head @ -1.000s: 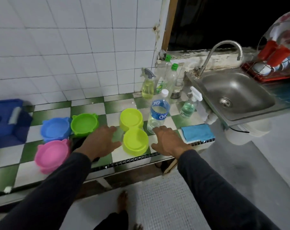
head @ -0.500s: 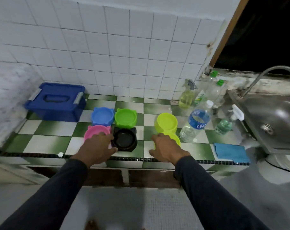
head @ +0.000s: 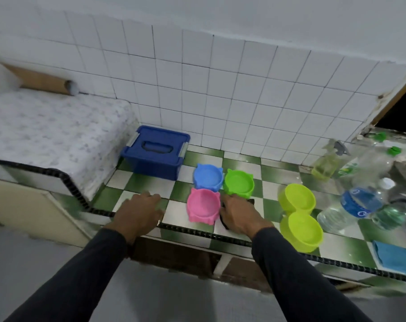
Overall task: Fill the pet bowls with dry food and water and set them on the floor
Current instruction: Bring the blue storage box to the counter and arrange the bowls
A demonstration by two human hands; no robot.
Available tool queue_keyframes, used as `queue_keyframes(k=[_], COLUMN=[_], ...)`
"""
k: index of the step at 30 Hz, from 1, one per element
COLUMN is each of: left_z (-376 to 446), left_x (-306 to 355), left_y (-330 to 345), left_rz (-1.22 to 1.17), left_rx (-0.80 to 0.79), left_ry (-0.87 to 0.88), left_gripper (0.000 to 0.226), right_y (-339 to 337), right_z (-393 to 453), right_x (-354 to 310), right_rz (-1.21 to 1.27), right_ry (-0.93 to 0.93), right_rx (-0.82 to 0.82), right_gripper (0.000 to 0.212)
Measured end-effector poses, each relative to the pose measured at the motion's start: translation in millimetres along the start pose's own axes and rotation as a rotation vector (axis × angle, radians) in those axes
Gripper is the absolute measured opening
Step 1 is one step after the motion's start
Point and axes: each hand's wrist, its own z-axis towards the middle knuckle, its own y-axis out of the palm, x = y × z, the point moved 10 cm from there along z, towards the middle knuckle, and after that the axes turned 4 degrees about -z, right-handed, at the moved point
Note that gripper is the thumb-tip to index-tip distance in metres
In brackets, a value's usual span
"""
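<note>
Four small pet bowls stand grouped on the green-and-white tiled counter (head: 137, 182): a blue bowl (head: 207, 177), a green bowl (head: 238, 184), a pink bowl (head: 203, 208) and a black bowl (head: 222, 220), of which only slivers show. My right hand (head: 240, 216) lies over the black bowl with loosely bent fingers. My left hand (head: 139, 213) rests near the counter's front edge, left of the pink bowl, holding nothing. A yellow-green double bowl (head: 301, 220) sits to the right. A water bottle (head: 351, 208) with a blue label stands beyond it. All visible bowls look empty.
A blue lidded box (head: 155, 154) with a handle stands at the back against the tiled wall. Spray bottles (head: 325, 163) and other bottles crowd the right end. A blue cloth (head: 397, 259) lies at the front right. A raised ledge (head: 46, 135) bounds the counter on the left.
The view has swung left, away from the sink. Both hands have moved left along the counter: the right from the double bowl onto the black bowl, the left past the pink bowl.
</note>
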Motion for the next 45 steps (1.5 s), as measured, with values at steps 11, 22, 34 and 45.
queue_keyframes(k=[11, 22, 34, 45], left_z=[39, 132, 244, 310], left_x=[-114, -154, -175, -191], left_y=[-45, -60, -74, -59], left_rz=[-0.096, -0.176, -0.151, -0.212], left_rx=[0.109, 0.153, 0.203, 0.172], left_ry=[0.009, 0.005, 0.019, 0.084], left_gripper=[0.034, 0.039, 0.041, 0.035], right_y=[1, -14, -29, -9], right_z=[74, 164, 263, 304], right_x=[-109, -142, -130, -121], right_rz=[-0.003, 0.016, 0.033, 0.049], right_ry=[-0.01, 0.0, 0.058, 0.146], right_rx=[0.047, 0.058, 0.041, 0.003], right_gripper=[0.032, 0.034, 0.042, 0.037])
